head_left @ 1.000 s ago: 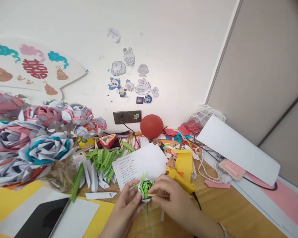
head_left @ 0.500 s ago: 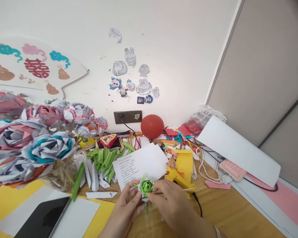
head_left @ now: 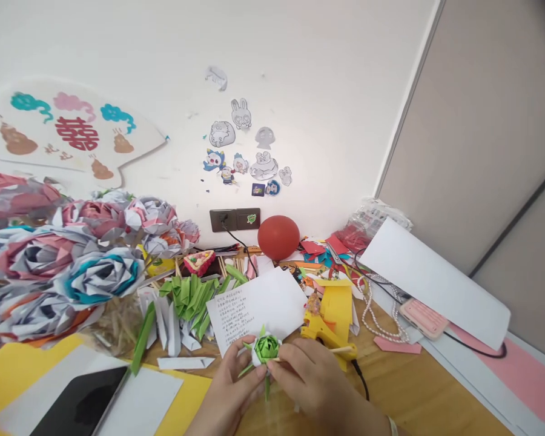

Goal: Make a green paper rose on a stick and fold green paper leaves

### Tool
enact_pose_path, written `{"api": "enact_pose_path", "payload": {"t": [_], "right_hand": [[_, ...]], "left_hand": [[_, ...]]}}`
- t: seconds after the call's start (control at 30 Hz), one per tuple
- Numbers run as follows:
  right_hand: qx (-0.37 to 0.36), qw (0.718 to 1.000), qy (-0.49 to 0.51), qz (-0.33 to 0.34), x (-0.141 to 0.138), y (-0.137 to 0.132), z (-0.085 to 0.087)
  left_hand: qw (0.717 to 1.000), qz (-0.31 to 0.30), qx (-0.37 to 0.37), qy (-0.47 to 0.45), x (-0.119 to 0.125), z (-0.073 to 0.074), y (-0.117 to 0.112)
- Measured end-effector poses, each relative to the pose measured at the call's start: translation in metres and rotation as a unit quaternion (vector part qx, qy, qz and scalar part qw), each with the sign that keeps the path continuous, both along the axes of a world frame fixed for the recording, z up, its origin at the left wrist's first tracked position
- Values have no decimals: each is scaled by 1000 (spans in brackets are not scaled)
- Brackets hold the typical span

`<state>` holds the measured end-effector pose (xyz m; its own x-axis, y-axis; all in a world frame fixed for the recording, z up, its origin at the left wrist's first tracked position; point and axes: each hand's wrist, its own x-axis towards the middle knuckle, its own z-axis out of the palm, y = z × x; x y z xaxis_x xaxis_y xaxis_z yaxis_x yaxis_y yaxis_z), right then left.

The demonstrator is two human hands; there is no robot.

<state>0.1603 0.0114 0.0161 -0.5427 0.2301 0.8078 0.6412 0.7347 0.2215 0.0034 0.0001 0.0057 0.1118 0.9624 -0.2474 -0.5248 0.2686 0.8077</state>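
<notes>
My left hand is closed around the side of a small folded-paper flower, green in the middle with white paper around it. Narrow green points stick out from the flower's edge. In my right hand is a thin wooden stick, whose tip meets the flower's right front side; most of the stick is hidden by the fingers. Just behind the hands lies a white sheet with handwriting. A yellow glue gun rests beyond my right hand, partly covered by it.
Large paper flowers crowd the left. Folded green strips and white strips lie near the sheet. A black phone rests at front left. Behind are a red balloon and paper scraps; at right, a bead string and pink phone.
The view has tilted up slightly, so the wall pictures sit lower. The flower has tipped a little in my left hand, and the stick's tip has shifted down along its front.
</notes>
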Motion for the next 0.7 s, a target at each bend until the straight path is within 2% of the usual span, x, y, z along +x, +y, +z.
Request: {"api": "enact_pose_path", "payload": {"t": [0.17,0.4,0.7], "right_hand": [[15,998,-55,0,2,0,-5],[-92,995,6,29,3,-2,-4],[-142,989,35,1,-1,-5,-6]], "left_hand": [[1000,-18,-4,-6,-2,-3,0],[998,-38,25,33,-8,-11,4],[987,-35,71,141,-11,-7,2]]}}
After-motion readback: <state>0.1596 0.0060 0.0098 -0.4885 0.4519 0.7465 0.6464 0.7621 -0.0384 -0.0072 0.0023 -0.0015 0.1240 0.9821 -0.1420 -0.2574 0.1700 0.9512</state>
